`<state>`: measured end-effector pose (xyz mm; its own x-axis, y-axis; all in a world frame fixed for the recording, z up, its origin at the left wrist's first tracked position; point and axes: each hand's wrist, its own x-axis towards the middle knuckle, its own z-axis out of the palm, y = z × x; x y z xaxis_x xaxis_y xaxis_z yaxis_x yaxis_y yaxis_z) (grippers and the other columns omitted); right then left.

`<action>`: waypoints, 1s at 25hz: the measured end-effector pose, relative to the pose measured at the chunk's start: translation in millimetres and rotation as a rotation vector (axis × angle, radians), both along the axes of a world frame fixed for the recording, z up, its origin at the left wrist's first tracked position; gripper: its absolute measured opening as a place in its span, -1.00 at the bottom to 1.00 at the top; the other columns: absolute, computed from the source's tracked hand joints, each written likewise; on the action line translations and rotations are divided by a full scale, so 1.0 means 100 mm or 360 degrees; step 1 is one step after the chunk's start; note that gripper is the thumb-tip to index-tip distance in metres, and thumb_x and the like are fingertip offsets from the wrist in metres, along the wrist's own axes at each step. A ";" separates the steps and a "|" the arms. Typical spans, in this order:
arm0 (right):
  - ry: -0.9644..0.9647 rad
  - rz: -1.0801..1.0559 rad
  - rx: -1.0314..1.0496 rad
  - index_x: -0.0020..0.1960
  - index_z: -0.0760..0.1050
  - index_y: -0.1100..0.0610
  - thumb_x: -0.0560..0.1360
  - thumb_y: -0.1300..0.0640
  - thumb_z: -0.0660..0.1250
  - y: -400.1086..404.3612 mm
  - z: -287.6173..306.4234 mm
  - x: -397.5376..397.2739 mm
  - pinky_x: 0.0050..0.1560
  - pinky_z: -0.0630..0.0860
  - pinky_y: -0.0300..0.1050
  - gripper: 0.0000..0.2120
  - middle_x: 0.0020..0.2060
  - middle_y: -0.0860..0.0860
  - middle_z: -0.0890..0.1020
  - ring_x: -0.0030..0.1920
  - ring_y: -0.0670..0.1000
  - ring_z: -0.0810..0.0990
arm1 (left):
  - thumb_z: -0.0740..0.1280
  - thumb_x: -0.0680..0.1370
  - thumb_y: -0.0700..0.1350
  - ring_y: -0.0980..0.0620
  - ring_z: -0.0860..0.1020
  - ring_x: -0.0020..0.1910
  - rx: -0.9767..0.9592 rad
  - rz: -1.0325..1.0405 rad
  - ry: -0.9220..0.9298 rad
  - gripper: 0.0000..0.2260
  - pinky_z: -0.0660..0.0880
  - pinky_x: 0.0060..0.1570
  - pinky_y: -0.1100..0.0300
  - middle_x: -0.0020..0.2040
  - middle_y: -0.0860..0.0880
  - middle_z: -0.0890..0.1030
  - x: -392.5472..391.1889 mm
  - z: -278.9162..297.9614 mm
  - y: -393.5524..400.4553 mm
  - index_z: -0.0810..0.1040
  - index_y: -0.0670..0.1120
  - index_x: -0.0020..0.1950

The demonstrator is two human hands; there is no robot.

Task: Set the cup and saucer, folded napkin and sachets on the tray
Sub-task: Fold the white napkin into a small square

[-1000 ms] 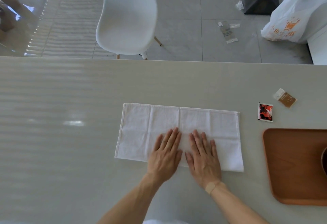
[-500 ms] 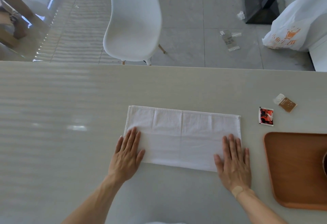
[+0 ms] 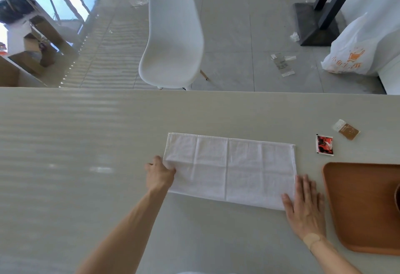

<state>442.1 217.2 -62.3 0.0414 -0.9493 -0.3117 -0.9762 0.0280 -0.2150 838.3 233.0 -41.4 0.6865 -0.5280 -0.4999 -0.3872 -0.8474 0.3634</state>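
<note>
A white napkin (image 3: 229,167) lies folded into a long strip on the pale table (image 3: 86,143). My left hand (image 3: 159,175) pinches the strip's left edge, fingers closed on the cloth. My right hand (image 3: 304,206) rests flat, fingers apart, on the strip's near right corner. A brown wooden tray (image 3: 359,206) sits at the right edge of the view; a dark round rim (image 3: 397,198), mostly cut off, shows on it. A red and black sachet (image 3: 324,145) and a brown sachet (image 3: 347,129) lie on the table beyond the tray.
A white chair (image 3: 173,35) stands past the table's far edge. On the floor there are a white plastic bag (image 3: 355,50) at the right, scraps of litter, and a black table base (image 3: 313,22).
My hands slid apart from the napkin's middle to its two ends. My left hand has now closed on the left edge; the right one stays flat at the right corner.
</note>
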 end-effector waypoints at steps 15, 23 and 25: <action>0.0149 0.0027 0.0098 0.52 -0.37 0.04 0.37 -0.38 -0.55 0.04 -0.08 -0.01 0.52 -0.24 0.21 -0.17 0.53 0.01 -0.30 0.56 0.12 -0.26 | 0.24 0.61 0.00 -0.14 0.54 -0.24 -0.0432 -0.0236 0.0229 -0.85 0.40 -0.31 0.10 -0.19 -0.08 0.59 0.33 0.09 -0.21 0.45 -0.06 -0.06; 0.0050 0.0259 0.0046 0.57 -0.05 0.05 0.49 -0.33 -0.40 0.21 -0.12 0.51 0.48 -0.12 0.35 -0.22 0.57 0.16 0.03 0.56 0.22 -0.01 | 0.29 0.60 -0.07 -0.14 0.58 -0.23 -0.0596 -0.0181 0.0069 -0.90 0.44 -0.31 0.12 -0.18 -0.05 0.65 0.84 0.62 0.14 0.46 -0.07 -0.07; 0.0074 0.0279 0.0009 0.57 -0.06 0.02 0.50 -0.33 -0.39 0.20 -0.13 0.49 0.49 -0.14 0.34 -0.25 0.58 0.13 0.03 0.57 0.20 -0.02 | 0.32 0.59 -0.07 -0.11 0.60 -0.24 -0.0587 -0.0149 0.0245 -0.91 0.47 -0.27 0.10 -0.17 -0.06 0.68 0.81 0.76 0.17 0.49 -0.04 -0.10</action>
